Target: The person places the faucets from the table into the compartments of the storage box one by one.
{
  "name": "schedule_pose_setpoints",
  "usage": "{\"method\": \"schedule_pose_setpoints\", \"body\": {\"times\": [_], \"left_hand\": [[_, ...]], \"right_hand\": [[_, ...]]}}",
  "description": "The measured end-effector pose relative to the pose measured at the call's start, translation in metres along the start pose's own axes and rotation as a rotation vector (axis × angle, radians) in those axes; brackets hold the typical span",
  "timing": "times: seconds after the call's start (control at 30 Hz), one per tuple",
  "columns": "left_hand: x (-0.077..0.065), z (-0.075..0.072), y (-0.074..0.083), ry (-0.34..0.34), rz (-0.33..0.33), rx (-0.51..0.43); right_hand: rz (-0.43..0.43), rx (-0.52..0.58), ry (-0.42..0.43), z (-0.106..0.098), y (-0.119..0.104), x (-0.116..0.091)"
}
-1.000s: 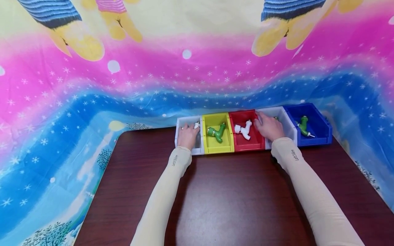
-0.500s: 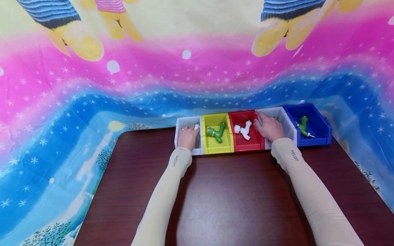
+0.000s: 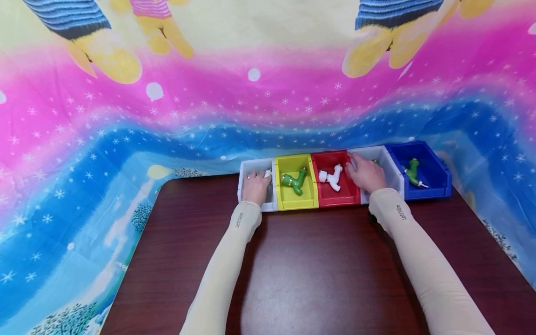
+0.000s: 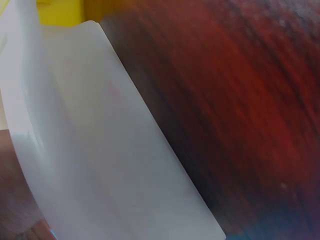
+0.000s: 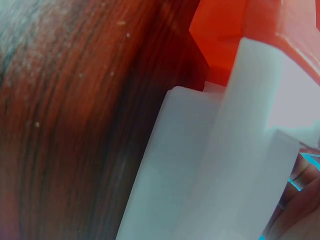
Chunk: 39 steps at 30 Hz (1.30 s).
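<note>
My left hand point(image 3: 255, 187) reaches into the leftmost white bin point(image 3: 245, 199), its fingertips beside a white tap point(image 3: 268, 173) that shows only in part. Whether the fingers pinch that tap cannot be made out. In the white bin point(image 3: 392, 174) between the red and blue ones lies my right hand point(image 3: 367, 175), close to the red bin's side wall. A small green piece point(image 3: 375, 161) peeks out behind it; the hand covers the rest. The right wrist view catches a few bent fingers point(image 5: 300, 200) past the bin's white wall, but what they touch is hidden.
Between the hands stand a yellow bin point(image 3: 297, 204) with a green tap point(image 3: 295, 180) and a red bin point(image 3: 339, 199) with a white tap point(image 3: 332, 177). At the right end, a blue bin point(image 3: 439, 186) holds another green tap point(image 3: 412, 172). The bins line the dark wooden table's point(image 3: 318, 270) back edge.
My left hand has shifted very slightly within its bin. The right hand, the bins and the visible taps look the same.
</note>
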<state>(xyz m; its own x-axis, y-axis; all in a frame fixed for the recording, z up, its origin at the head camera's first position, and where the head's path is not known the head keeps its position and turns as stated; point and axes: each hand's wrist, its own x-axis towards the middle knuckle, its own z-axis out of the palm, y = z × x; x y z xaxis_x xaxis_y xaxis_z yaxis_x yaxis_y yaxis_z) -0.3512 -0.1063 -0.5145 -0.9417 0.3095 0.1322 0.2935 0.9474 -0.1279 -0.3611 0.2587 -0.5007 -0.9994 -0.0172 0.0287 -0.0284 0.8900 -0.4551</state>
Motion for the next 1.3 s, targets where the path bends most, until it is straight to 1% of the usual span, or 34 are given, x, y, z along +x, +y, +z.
{"method": "schedule_pose_setpoints", "body": {"times": [0.3, 0.47, 0.8, 1.07, 1.3], "left_hand": [[-0.0001, -0.0016, 0.0006, -0.019, -0.007, -0.013], [-0.0008, -0.0001, 0.0013, -0.007, -0.007, -0.007], [-0.0001, 0.0014, 0.0009, -0.026, -0.012, -0.047], [0.0008, 0.0047, -0.0003, 0.01, -0.006, -0.038], [0.0022, 0.0042, 0.0017, -0.026, -0.027, -0.095]], "right_hand": [[0.005, 0.007, -0.005, -0.0005, -0.0012, -0.0008], [0.013, 0.006, -0.012, -0.0006, -0.0018, -0.0011], [0.012, 0.004, -0.013, -0.0018, -0.0033, -0.0022], [0.018, 0.015, -0.013, -0.0022, -0.0045, -0.0025], [0.027, 0.007, -0.023, -0.0029, -0.0038, -0.0022]]}}
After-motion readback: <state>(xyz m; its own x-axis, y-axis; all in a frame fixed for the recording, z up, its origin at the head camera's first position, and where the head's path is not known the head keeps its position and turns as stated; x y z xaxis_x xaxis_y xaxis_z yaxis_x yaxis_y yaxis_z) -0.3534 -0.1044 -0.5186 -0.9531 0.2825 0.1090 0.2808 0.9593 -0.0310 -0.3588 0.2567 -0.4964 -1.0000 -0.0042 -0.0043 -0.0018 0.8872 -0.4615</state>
